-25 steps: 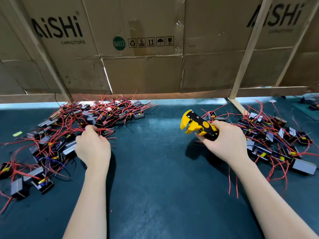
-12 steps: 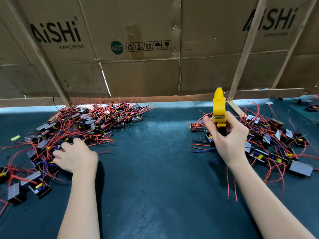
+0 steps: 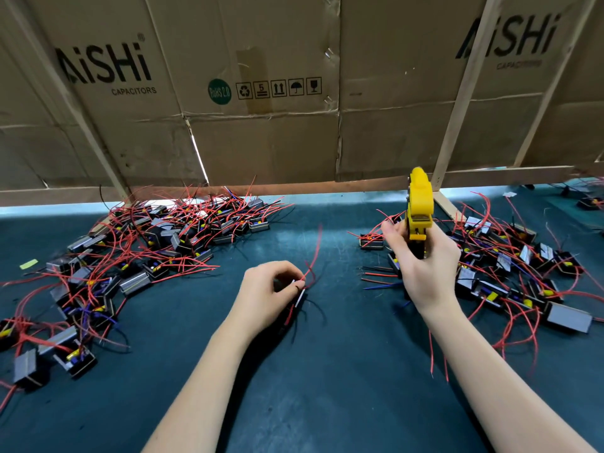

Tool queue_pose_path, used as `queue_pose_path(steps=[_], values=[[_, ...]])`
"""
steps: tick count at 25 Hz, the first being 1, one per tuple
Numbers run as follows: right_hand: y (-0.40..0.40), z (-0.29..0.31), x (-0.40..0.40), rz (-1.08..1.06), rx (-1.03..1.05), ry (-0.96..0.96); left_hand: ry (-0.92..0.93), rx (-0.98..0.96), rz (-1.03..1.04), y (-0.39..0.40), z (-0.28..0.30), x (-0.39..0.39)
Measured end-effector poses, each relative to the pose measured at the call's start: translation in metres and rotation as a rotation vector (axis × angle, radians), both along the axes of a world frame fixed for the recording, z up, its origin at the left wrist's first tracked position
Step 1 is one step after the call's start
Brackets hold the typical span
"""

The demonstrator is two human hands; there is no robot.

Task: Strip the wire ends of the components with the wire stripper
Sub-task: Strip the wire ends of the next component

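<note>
My right hand (image 3: 423, 266) grips the yellow and black wire stripper (image 3: 418, 207), whose head points up and away from me. My left hand (image 3: 264, 295) holds a small black component (image 3: 299, 300) at the middle of the dark green mat. A long red wire (image 3: 313, 256) curves up from that component, and short black and red leads trail below it. The stripper is to the right of the component and apart from it. A large pile of components with red wires (image 3: 137, 256) lies at the left. A second pile (image 3: 510, 266) lies at the right, behind my right hand.
A wall of cardboard boxes (image 3: 261, 125) on a wooden frame (image 3: 454, 132) hangs low over the back of the mat. A few loose red, black and blue wires (image 3: 379, 279) lie left of my right wrist. A yellow-green scrap (image 3: 28, 264) sits at the far left.
My left hand has come out of the left pile to the middle of the mat with one component. My right hand has turned the stripper upright and holds it about where it was.
</note>
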State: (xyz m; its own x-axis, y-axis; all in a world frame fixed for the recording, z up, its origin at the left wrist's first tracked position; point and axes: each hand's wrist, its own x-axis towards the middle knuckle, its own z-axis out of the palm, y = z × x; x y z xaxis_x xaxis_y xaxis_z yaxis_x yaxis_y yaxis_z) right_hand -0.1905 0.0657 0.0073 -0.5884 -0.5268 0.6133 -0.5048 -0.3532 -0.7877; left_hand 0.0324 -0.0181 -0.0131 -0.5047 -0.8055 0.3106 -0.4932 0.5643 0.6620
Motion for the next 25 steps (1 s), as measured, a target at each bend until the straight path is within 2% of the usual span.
queue_pose_path(steps=[3,7,10,12,14,16,18,20,22,25], values=[[-0.001,-0.001,0.002,0.018,0.023,-0.003,-0.024,-0.056,0.032,-0.003,-0.004,0.002],[-0.001,-0.005,0.006,0.09,-0.034,-0.053,0.185,0.204,0.095,-0.008,0.001,0.008],[-0.002,-0.005,0.009,0.173,-0.043,-0.079,0.287,0.266,0.118,-0.009,0.0,0.005],[-0.001,-0.005,0.007,0.141,-0.025,-0.023,0.369,0.32,0.064,-0.008,0.0,0.001],[0.0,-0.004,0.002,0.042,0.043,0.119,0.463,0.4,-0.002,-0.005,0.0,-0.003],[-0.001,-0.005,-0.001,-0.003,0.107,0.229,0.476,0.382,0.021,-0.001,-0.002,-0.007],[-0.001,-0.006,0.005,0.104,0.098,0.159,0.35,0.219,0.129,-0.002,-0.006,-0.007],[-0.001,-0.007,0.016,0.319,0.086,-0.049,0.227,0.086,0.24,-0.003,-0.007,-0.007],[-0.002,-0.009,0.025,0.483,0.144,-0.181,0.266,0.076,0.28,-0.004,-0.006,-0.005],[-0.003,-0.014,0.029,0.531,0.285,-0.089,0.327,0.183,0.14,-0.004,-0.004,-0.005]])
